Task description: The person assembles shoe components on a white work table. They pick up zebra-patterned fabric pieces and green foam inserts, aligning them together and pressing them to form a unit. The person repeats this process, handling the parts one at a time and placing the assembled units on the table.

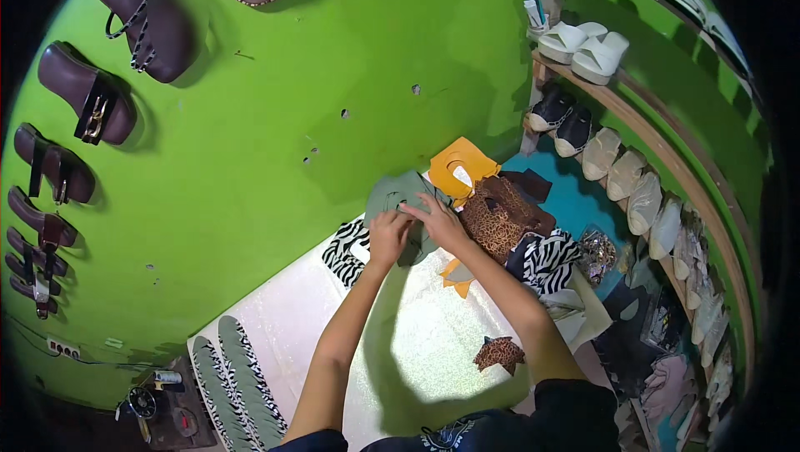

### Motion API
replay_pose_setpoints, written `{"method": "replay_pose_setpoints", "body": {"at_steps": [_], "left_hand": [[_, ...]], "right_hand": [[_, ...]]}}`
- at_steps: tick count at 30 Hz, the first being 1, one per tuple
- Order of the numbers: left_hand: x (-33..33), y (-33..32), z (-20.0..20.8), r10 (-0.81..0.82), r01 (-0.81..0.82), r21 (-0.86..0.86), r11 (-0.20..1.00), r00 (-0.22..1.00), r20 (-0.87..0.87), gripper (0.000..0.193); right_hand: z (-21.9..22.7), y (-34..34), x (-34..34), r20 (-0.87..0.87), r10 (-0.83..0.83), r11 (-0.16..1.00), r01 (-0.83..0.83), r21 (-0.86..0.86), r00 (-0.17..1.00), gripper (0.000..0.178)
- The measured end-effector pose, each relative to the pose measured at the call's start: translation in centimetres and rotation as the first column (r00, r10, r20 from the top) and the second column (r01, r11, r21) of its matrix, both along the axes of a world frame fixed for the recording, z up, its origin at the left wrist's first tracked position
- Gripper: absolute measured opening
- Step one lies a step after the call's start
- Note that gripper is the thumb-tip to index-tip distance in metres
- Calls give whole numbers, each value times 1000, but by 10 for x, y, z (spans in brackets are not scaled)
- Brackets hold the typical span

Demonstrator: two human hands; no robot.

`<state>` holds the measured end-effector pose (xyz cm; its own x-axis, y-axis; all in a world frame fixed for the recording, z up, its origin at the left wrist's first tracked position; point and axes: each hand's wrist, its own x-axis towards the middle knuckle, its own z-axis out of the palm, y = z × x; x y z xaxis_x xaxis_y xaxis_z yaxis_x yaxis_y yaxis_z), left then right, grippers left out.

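Note:
Both my hands are together at the far end of the white table, over a grey-green sheet of soft material [388, 191] that looks like leather. My left hand [389, 234] is closed, its fingertips pinching the sheet. Close beside it, my right hand [437, 220] has thumb and fingers on the same sheet at a small dark spot; the exact grip is partly hidden. A zebra-print piece [343, 256] lies left of my left hand. To the right of my hands are an orange cut piece [461, 164] and a leopard-print piece [497, 223].
The white table [287, 306] carries rows of grey-green and zebra-print strips [247, 389] at its left end. A small leopard-print scrap [500, 354] lies near my right forearm. Sandals [87, 94] hang on the green wall. Shelves with shoes [600, 52] stand on the right.

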<state>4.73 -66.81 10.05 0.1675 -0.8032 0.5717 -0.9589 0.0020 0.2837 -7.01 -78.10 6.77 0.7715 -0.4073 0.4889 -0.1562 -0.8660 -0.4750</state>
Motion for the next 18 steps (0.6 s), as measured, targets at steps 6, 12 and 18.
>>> {"method": "replay_pose_setpoints", "body": {"at_steps": [6, 12, 18], "left_hand": [[-15, 36, 22, -183, 186, -45, 982, 981, 59, 31], [-32, 97, 36, -177, 163, -80, 983, 960, -218, 19], [-82, 170, 49, -69, 43, -59, 997, 823, -564, 11]], "right_hand": [[29, 14, -33, 14, 114, 986, -112, -120, 993, 22], [61, 62, -77, 19, 310, 940, -310, 140, 950, 13], [72, 139, -122, 81, 309, 785, -302, 541, 948, 15]]}}
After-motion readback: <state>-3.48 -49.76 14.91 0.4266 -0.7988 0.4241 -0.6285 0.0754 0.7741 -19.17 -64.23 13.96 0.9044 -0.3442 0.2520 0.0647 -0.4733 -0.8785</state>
